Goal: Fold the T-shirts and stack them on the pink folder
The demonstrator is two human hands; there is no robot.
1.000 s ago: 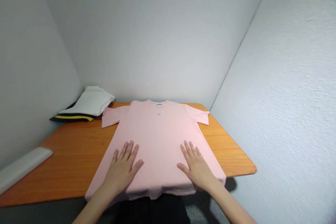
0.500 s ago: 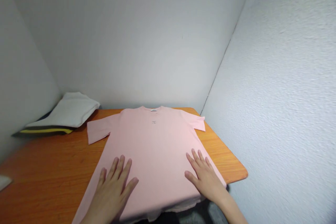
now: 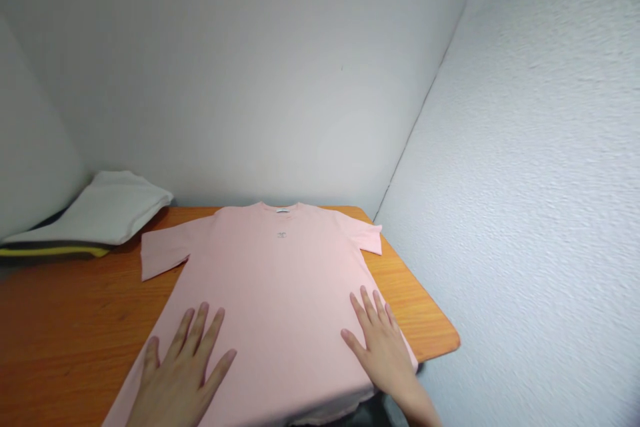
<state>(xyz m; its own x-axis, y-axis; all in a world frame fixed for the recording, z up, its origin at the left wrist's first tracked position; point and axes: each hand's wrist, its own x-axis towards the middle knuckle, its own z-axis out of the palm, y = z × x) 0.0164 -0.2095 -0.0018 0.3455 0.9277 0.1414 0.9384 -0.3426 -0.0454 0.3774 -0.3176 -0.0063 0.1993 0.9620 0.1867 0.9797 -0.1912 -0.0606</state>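
A pink short-sleeved T-shirt lies spread flat, its collar towards the far wall and both sleeves stretched out to the sides. It has a small dark emblem below the neckline and a pale label inside the collar. My left hand rests with spread fingers on the lower left part of the shirt. On the lower right part, close to the side seam, lies my right hand, its fingers also apart. Neither hand grips the fabric. The shirt's hem hangs over the near edge of the table.
The wooden table has a rounded corner at the right. Folded clothes, white on top with a dark, yellow-striped piece beneath, lie at the back left. Walls stand behind the table and on both sides.
The view has turned a little, so the shirt, table and folded clothes appear further left. My left hand seems slightly further out towards the shirt's left side; both hands stay flat on it.
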